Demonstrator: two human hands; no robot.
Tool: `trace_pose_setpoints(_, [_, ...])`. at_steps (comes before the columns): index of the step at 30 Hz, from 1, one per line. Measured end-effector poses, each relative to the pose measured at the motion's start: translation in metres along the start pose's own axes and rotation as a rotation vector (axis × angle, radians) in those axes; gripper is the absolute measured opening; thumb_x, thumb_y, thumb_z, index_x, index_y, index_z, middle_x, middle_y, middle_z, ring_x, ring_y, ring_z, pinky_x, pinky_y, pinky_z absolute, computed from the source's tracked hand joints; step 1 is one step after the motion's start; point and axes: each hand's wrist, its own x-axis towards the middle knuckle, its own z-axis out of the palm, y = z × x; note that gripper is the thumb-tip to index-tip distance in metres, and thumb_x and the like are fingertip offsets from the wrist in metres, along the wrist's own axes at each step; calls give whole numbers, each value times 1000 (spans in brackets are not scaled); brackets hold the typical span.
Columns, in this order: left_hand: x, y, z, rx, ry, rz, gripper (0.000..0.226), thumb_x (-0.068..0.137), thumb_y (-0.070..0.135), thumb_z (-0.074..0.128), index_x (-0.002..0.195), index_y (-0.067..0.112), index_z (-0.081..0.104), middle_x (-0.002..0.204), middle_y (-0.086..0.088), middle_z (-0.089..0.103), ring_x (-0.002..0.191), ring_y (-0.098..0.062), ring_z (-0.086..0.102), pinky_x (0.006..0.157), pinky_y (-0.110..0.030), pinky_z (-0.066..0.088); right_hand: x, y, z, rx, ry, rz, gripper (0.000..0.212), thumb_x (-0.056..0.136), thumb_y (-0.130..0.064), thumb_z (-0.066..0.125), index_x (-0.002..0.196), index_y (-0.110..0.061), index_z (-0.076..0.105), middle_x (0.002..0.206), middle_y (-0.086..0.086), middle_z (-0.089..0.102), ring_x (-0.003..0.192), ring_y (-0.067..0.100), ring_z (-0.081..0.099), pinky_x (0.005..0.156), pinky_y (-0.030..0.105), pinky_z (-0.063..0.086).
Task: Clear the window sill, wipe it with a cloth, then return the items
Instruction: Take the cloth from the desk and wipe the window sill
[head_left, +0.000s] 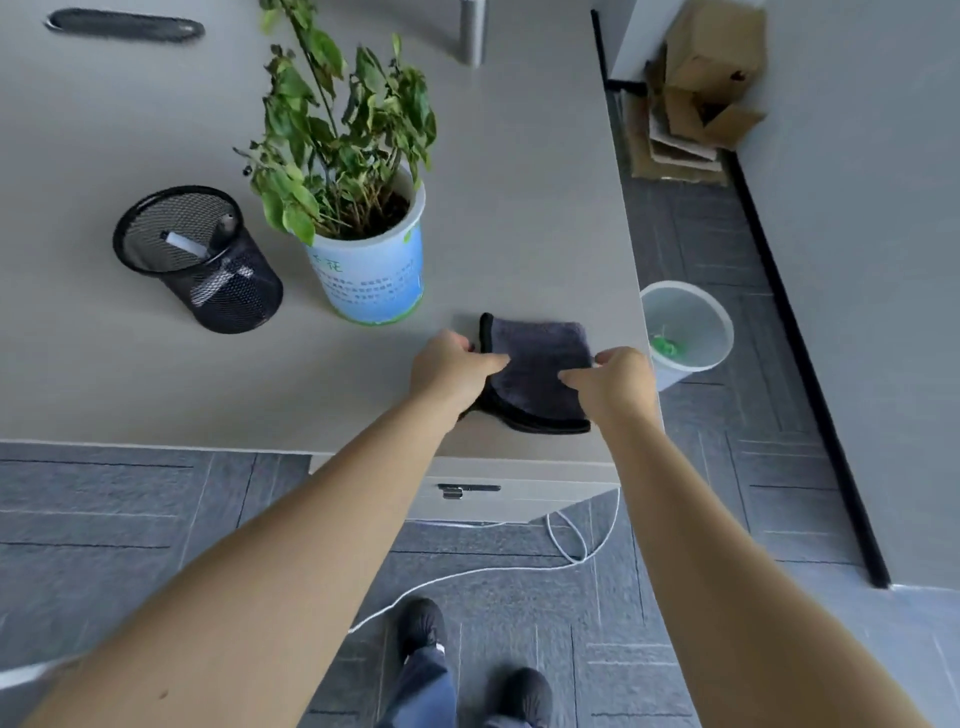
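Your left hand (453, 370) has its fingers curled around the left edge of the grey cloth (537, 376), thumb lying over the top of the fabric. Your right hand (613, 382) pinches the right edge the same way, thumb on top, fingers tucked behind. The cloth is folded, dark-bordered, and sits on the pale desk (156, 374) near its front right corner, lower edge bunched.

Just beyond the cloth stands the potted plant (358, 208), in a white-and-blue pot with green characters on a printed label and smaller lines of print below them; the print is too blurred to read. Left of the pot, apart from it, a black mesh pen holder (200, 257) stands with pens inside.

Off the desk's right edge, a white wastebasket (688, 332) stands on the floor with something green inside. Cardboard boxes (701, 88) are stacked against the far wall. A white cable (519, 569) trails over the grey floor beside your shoes (423, 623).
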Motion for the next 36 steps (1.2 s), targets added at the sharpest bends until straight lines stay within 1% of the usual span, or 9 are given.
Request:
trace_pose_setpoints(3, [2,5,3,33,-60,-31,34,74,8,66,54,12,39,54,-7,38,54,-22,37,57,-26,33,1,-1,-2,65,-45,12,24,83,-10,58,102,3,63,81,12,56,78,28,52,50,26,35])
trace_pose_setpoints(8, [-12,32,20,30,-99,51,21,80,9,55,66,19,43,64,-2,43,55,-18,37,48,-24,25,0,8,-26,252,47,-71,9,81,-8,56,74,-8,50,67,4,45,75,22,43,60,27,31])
trace_pose_setpoints(11, [-36,53,50,1,-173,165,10,84,6,52,81,14,48,73,-3,50,58,-17,44,46,-21,35,-7,27,-65,295,136,-111,8,82,-8,56,82,-1,53,77,10,47,76,21,42,62,29,31])
trace_pose_setpoints(14, [-67,64,97,22,-248,271,10,86,5,52,87,14,47,84,-3,54,84,-24,53,59,-27,40,-21,64,-116,372,239,-119,16,85,-12,57,95,0,55,88,7,52,85,21,47,71,29,35])
trace_pose_setpoints(18, [-127,68,184,90,-384,388,20,86,9,54,106,9,53,100,-7,56,95,-23,54,78,-33,41,-47,139,-192,434,397,-62,8,85,-13,56,84,-8,51,84,3,53,83,19,48,71,28,35])
trace_pose_setpoints(24, [-245,53,344,130,-606,463,29,88,8,52,117,10,50,109,-6,57,110,-28,56,98,-43,44,-91,288,-315,505,627,34,34,84,-13,56,61,-22,32,66,-8,39,65,13,40,58,24,32])
trace_pose_setpoints(28, [-329,39,449,157,-774,485,18,88,5,51,103,13,50,102,-9,57,97,-24,55,84,-35,44,-132,391,-394,519,751,119,28,84,-14,55,65,-17,36,66,-5,40,72,18,41,55,25,30])
trace_pose_setpoints(32, [-397,33,533,216,-898,518,27,88,5,51,116,6,52,103,-8,57,96,-24,56,83,-35,46,-167,465,-457,570,870,169,22,86,-12,55,70,-17,41,74,-5,45,83,19,46,71,28,37])
trace_pose_setpoints(36, [-451,24,610,307,-1034,533,25,89,7,51,115,9,52,105,-9,57,92,-26,58,67,-31,49,-192,534,-503,628,960,250,11,87,-14,55,84,-9,46,84,2,51,85,20,48,74,32,38])
